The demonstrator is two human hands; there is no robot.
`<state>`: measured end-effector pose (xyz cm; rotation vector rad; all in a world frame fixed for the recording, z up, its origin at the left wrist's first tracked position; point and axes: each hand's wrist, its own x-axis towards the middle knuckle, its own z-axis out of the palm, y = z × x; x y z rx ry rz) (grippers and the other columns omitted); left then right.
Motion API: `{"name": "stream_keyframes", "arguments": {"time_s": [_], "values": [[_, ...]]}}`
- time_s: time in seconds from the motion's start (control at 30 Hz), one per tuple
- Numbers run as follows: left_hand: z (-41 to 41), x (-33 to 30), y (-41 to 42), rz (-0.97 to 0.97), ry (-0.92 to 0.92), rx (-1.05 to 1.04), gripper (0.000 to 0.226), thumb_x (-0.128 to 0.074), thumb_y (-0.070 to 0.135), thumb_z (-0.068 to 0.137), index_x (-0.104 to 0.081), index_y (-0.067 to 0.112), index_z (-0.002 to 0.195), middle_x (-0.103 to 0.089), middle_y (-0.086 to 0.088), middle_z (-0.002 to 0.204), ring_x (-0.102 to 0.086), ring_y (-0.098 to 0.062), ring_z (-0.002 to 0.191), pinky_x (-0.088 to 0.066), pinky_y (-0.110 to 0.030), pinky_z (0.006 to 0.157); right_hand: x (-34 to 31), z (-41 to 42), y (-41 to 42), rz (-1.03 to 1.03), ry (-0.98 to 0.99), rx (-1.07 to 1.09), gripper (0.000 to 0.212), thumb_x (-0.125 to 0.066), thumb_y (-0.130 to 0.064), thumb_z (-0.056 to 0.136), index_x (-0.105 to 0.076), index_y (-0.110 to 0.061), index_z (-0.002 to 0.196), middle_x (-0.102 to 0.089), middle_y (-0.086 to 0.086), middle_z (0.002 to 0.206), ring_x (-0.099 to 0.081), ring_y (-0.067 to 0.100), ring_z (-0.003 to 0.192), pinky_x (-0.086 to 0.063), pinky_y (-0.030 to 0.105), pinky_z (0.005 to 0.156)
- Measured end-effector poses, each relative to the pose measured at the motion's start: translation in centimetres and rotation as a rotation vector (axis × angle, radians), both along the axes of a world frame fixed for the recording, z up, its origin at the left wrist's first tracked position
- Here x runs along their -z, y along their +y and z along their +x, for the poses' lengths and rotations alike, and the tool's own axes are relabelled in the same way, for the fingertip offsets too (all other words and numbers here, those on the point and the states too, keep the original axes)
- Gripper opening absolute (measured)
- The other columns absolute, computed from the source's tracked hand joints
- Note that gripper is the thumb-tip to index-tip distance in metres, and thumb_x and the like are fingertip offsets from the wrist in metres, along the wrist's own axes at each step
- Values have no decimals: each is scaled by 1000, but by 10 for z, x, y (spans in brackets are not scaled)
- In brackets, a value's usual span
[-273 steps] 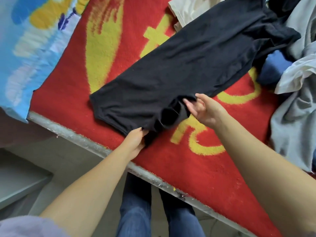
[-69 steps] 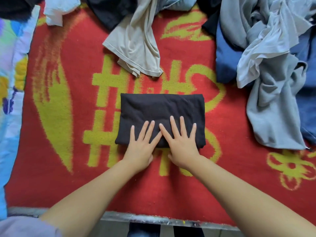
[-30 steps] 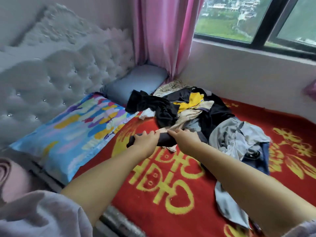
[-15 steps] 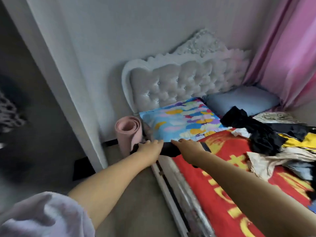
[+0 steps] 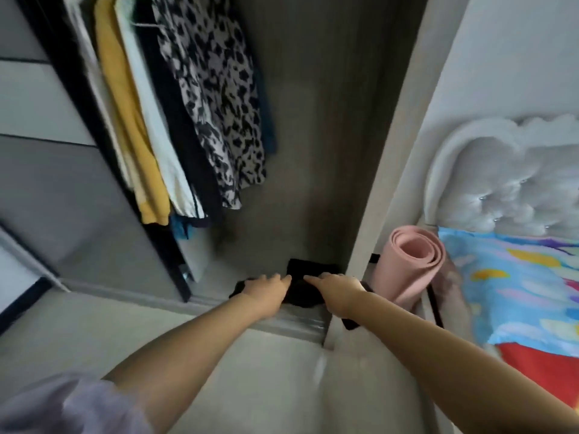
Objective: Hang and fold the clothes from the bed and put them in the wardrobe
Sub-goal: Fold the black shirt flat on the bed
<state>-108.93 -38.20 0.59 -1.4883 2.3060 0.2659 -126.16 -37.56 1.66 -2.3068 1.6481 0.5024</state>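
Observation:
The folded black shirt (image 5: 303, 292) is held out in front of me at the open wardrobe (image 5: 313, 120), just over its bottom rail. My left hand (image 5: 266, 291) grips its left end and my right hand (image 5: 336, 291) grips its right end, fingers curled over the top. Another dark folded piece (image 5: 310, 267) lies on the wardrobe floor just behind the shirt. Hanging clothes fill the wardrobe's left side: a yellow garment (image 5: 131, 130), a white one and a black-and-white patterned one (image 5: 219, 98).
A rolled pink mat (image 5: 410, 267) stands right of the wardrobe's side panel (image 5: 401, 151). Beyond it are the tufted white headboard (image 5: 507, 180), a colourful pillow (image 5: 520, 289) and the red blanket (image 5: 539, 368). A sliding door (image 5: 47, 183) stands at the left.
I have turned from the bed to the wardrobe, carrying the folded black shirt in both hands. The shirt is now at the wardrobe's lower opening.

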Motion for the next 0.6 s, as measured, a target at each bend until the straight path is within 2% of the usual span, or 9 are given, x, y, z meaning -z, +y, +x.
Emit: {"name": "stream_keyframes", "arguments": {"time_s": [0.13,0.3,0.47,0.53,0.6], "values": [[53,24,-41,68,4,-95,47,-43,6,95,-33,10,141,-45,-15,131,-51,-34,116,-47,-47,94,26,55,-53,43,-65,-73,60,-45,-6,95,-29,-31,148,-49,7,136,-52,32,120,-48,42,92],[89,68,-131,123,-13,-57,44,-43,7,96,-36,11,139,-50,-15,126,-54,-35,111,-48,-46,90,83,85,-138,114,-134,-90,48,-48,-14,96,-41,-31,140,-57,5,124,-57,27,110,-49,37,85],[100,124,-233,232,-16,-78,48,-43,10,96,-34,16,143,-50,-13,129,-53,-33,113,-44,-42,90,141,95,-237,167,-103,-38,50,-48,-13,96,-41,-31,141,-57,6,120,-60,25,104,-50,34,79],[104,141,-268,243,21,-59,48,-45,8,95,-37,13,141,-48,-14,132,-53,-33,114,-43,-40,90,161,97,-269,155,-110,-9,53,-49,-16,94,-37,-32,144,-52,5,128,-59,27,107,-50,34,80],[112,163,-302,237,104,-25,43,-49,6,93,-43,8,136,-49,-15,132,-54,-32,113,-44,-39,91,192,92,-295,112,-159,37,59,-52,-22,93,-30,-32,147,-40,3,141,-53,28,116,-49,35,87]]}}
